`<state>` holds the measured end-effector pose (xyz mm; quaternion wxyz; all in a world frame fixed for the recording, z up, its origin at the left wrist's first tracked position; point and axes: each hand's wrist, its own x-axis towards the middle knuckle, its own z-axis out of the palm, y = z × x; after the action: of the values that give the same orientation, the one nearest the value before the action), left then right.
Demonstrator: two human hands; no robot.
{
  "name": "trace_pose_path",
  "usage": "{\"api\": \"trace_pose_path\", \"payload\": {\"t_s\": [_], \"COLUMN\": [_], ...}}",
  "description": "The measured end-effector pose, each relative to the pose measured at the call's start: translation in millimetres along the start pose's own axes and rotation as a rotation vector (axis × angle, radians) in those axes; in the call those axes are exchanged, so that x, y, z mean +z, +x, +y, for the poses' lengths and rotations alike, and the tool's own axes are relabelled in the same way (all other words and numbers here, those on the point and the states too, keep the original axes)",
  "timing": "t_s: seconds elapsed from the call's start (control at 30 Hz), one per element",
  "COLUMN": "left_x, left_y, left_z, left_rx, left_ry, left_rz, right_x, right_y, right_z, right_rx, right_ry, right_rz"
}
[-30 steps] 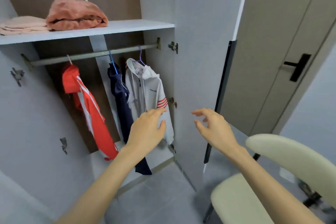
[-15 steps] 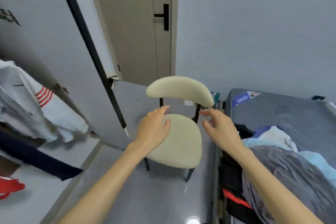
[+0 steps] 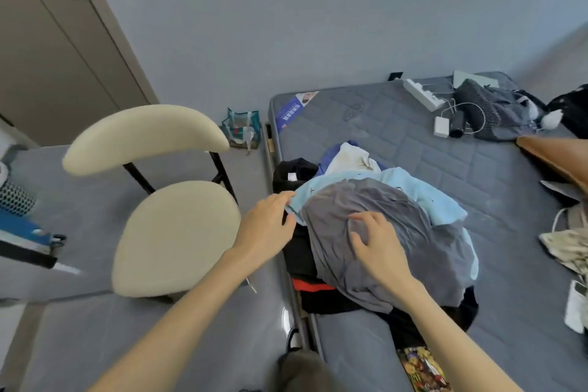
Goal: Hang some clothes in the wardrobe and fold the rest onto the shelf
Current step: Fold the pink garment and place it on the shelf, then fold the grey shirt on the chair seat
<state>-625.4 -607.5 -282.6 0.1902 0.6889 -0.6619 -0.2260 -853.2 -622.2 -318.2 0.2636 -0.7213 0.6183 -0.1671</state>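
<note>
A heap of clothes lies at the near left edge of the grey mattress [image 3: 397, 137]. A grey garment [image 3: 381, 242] is on top, over a light blue one [image 3: 423, 194], a white and blue one [image 3: 346, 159] and black clothes [image 3: 296, 172] with a red strip [image 3: 311, 286]. My left hand [image 3: 267, 229] is at the heap's left side, fingertips touching the light blue garment's edge. My right hand [image 3: 375, 239] hovers over or rests on the grey garment with fingers spread and bent. The wardrobe is out of view.
A cream chair [image 3: 171, 232] stands on the grey floor left of the bed. A small bag [image 3: 241, 129] sits by the wall. A power strip [image 3: 423, 94], chargers and dark items lie at the mattress's far end; bags [image 3: 569, 248] lie at right. A door [image 3: 54, 51] is at upper left.
My view turned right from the wardrobe, past the chair, to the bed. Both hands moved from mid-air onto the clothes heap.
</note>
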Motion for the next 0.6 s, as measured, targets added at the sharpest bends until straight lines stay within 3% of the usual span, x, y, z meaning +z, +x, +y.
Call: {"api": "trace_pose_path", "payload": {"t_s": [0.4, 0.6], "left_x": [130, 168], "left_y": [149, 190], "left_z": [6, -7], "left_rx": [0.039, 0.028], "left_ry": [-0.049, -0.063], "left_rz": [-0.294, -0.348], "right_x": [10, 31], "right_y": [155, 202], "right_z": [162, 214], "right_rx": [0.367, 0.488], "right_ry": [-0.186, -0.199], "right_rz": [-0.058, -0.169]}}
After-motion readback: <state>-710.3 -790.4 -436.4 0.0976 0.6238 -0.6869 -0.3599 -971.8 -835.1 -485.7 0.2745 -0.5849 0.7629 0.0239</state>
